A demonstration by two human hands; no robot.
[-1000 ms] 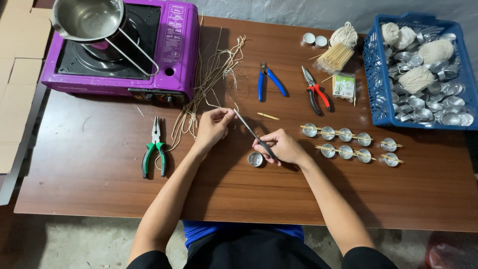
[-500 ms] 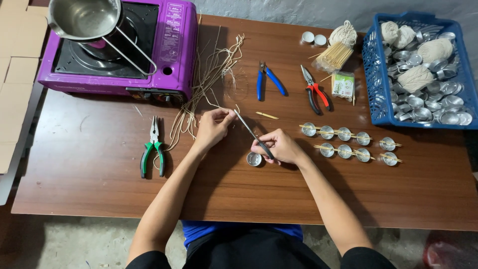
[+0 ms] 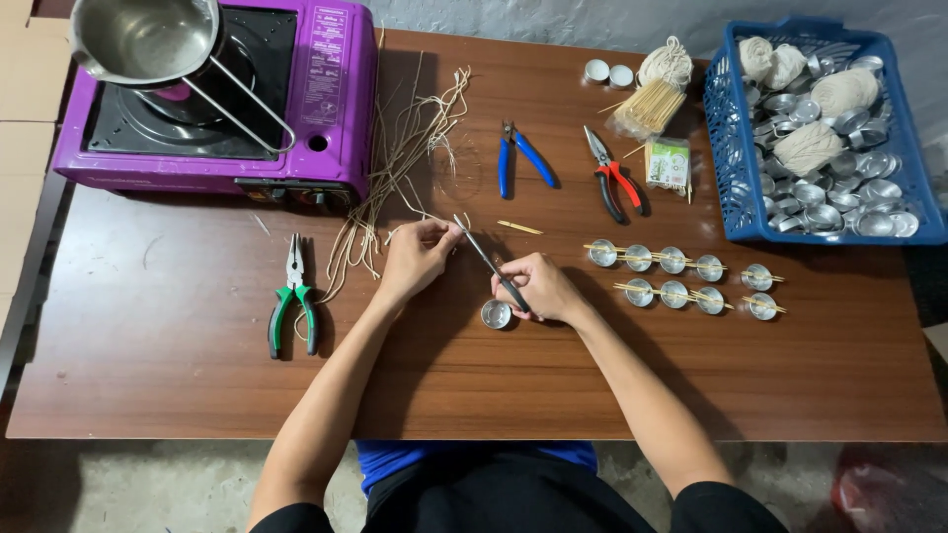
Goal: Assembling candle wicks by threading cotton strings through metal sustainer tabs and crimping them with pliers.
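My left hand (image 3: 420,255) pinches a thin pale wick strand (image 3: 433,217) at the edge of a loose bundle of wick strands (image 3: 395,178). My right hand (image 3: 541,286) grips a slim dark-handled metal tool (image 3: 486,259) that slants up-left, its tip meeting the strand at my left fingers. A small round metal cup (image 3: 496,314) stands on the brown table (image 3: 197,395) just below my right hand.
Two rows of metal cups with wooden sticks across them (image 3: 681,276) lie to the right. A blue basket (image 3: 731,178) holds cups and string balls. Green pliers (image 3: 293,306), blue pliers (image 3: 518,158), red pliers (image 3: 617,183), a stick bundle (image 3: 652,104), a purple stove (image 3: 326,99) with a steel pot (image 3: 143,39).
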